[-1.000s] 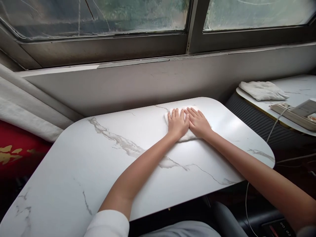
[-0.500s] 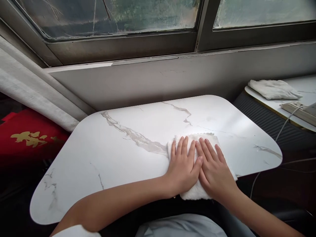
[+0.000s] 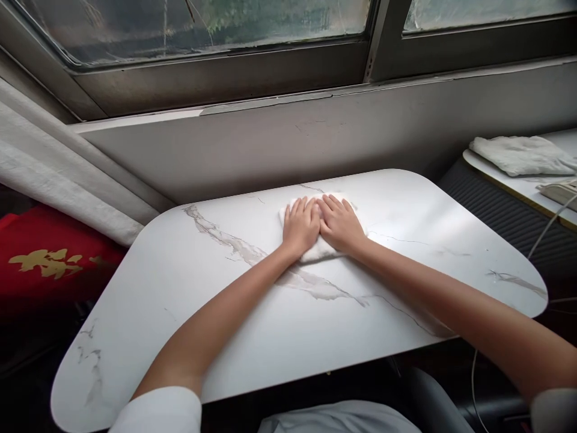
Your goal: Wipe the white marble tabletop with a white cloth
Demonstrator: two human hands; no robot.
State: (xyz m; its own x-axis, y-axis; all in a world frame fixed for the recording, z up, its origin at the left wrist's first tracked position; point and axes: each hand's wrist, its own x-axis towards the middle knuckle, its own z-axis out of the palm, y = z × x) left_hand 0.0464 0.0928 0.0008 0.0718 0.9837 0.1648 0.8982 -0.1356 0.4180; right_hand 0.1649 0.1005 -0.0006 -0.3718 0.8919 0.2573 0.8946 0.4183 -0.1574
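A white cloth (image 3: 315, 252) lies flat on a white marble-patterned table (image 3: 148, 288), towards its far edge. Pressed on the cloth's left part is my left hand (image 3: 301, 225), palm down with fingers stretched forward. My right hand (image 3: 341, 224) rests flat on the cloth beside it, and the two hands touch at the thumbs. Most of the cloth's middle is hidden under them. Both arms reach out over the tabletop.
Behind the table stand a low wall (image 3: 252, 147) and a window frame (image 3: 225, 78). A light curtain (image 3: 58, 162) and a red cloth with gold marking (image 3: 45, 240) are at left. At right, another table holds a folded white cloth (image 3: 518, 155); a white cable (image 3: 547, 231) hangs there.
Both hands have slid the cloth away from me and somewhat left, from the table's near edge towards its far edge. My arms are now stretched further out, and the view has shifted slightly.
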